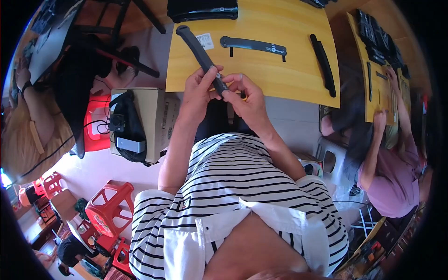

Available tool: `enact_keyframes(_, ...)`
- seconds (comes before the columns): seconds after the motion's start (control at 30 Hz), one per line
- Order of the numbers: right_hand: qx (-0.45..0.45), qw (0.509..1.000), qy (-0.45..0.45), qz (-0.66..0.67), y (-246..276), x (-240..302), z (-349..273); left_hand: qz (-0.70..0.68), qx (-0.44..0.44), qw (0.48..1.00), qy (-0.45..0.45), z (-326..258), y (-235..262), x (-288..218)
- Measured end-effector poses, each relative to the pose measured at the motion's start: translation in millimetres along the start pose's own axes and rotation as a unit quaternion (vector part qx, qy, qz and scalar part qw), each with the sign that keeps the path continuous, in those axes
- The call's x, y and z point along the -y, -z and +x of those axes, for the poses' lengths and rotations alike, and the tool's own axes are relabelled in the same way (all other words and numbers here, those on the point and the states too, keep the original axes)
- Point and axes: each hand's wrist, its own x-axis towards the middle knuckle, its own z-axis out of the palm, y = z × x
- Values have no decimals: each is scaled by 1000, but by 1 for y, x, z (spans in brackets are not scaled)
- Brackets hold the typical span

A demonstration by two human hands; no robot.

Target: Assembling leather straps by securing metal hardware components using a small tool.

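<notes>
a yellow wooden table (289, 79) is seen at twelve o'clock in the view. on it, a black curved handle (253, 45) with two short prongs is laid flat near the centre, and a second black curved handle (323, 64) is laid toward three o'clock of it, well apart. a small white label (205, 41) is stuck at nine o'clock of the first handle. a stack of black parts (203, 10) is placed at the far edge.
</notes>
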Motion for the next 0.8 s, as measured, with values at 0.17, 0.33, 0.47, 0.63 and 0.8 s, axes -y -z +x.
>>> enact_keyframes(0.17, 38, 989, -65, 131, 17, 15, -9, -32, 60, 998, 4, -7, -2, -2)
enact_keyframes(0.33, 44, 982, -95, 155, 27, 21, -21, -60, 7, 998, 1, -10, -5, -11)
enact_keyframes(0.47, 48, 997, -25, 46, 28, 18, -29, -60, 5, 998, -7, -11, -4, -12)
enact_keyframes(0.63, 52, 998, 9, -47, 25, 26, -33, -46, -8, 998, -40, -16, -12, -14)
enact_keyframes(0.8, 36, 997, -14, -63, 15, 36, -36, -23, -24, 995, -90, -21, -18, -12)
